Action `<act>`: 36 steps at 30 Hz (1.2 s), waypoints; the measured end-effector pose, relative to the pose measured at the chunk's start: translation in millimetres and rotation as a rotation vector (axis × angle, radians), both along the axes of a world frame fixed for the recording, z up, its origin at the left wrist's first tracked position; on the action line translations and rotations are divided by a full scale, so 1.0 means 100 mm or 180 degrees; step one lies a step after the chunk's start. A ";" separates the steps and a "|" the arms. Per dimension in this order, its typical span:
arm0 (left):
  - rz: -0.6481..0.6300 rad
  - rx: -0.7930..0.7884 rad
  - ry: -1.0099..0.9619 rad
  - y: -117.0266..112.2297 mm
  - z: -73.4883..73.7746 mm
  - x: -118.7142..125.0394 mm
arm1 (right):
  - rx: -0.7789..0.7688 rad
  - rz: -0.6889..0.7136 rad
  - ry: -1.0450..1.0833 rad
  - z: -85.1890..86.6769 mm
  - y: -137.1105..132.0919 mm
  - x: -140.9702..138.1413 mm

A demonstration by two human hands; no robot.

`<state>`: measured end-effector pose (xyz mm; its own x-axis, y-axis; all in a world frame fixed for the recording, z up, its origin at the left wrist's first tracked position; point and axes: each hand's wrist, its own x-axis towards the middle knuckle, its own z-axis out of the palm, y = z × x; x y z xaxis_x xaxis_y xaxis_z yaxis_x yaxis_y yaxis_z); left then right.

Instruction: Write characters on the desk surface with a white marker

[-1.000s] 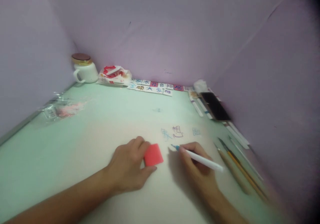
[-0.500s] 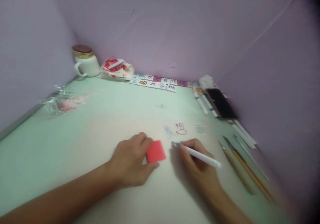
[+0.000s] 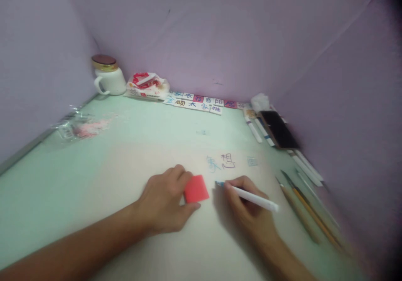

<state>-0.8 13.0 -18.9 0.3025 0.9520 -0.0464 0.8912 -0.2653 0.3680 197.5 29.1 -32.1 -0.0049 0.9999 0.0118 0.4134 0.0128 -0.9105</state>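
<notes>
The head camera looks down at the hands (image 3: 165, 201).

Block (image 3: 197, 189) left of pen (image 3: 256, 198) | tiles (image 3: 192, 104) behind both | phone (image 3: 278, 129) right

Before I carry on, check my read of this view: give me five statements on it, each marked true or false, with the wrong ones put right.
1. The left hand holds the red square. True.
2. The pen is in the left hand. False: it is in the right hand.
3. The mug stands left of the packet. True.
4. The phone lies between the two hands. False: it lies beyond the right hand, to the right.
5. The cards lie in two rows. True.
</notes>
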 end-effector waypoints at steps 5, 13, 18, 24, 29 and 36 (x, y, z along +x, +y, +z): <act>-0.0004 0.0019 -0.0014 0.00 0.00 0.00 | -0.0005 -0.0197 0.0064 0.00 0.01 0.01; -0.0029 -0.0021 0.0035 0.00 0.00 0.00 | 0.0021 -0.0421 0.0011 0.03 0.02 0.01; -0.0011 0.0017 0.0018 0.00 0.00 0.00 | -0.0034 -0.0275 0.0073 0.00 0.03 0.02; -0.0007 0.0043 0.0027 -0.01 -0.01 0.00 | 0.0031 -0.0438 0.0036 0.01 0.02 0.02; -0.0022 0.0084 0.0040 0.00 -0.01 0.01 | 0.0025 -0.0481 0.0028 0.03 -0.04 0.04; -0.0028 0.0120 0.0045 0.01 -0.01 0.00 | -0.0038 -0.0166 0.0169 0.01 -0.05 0.01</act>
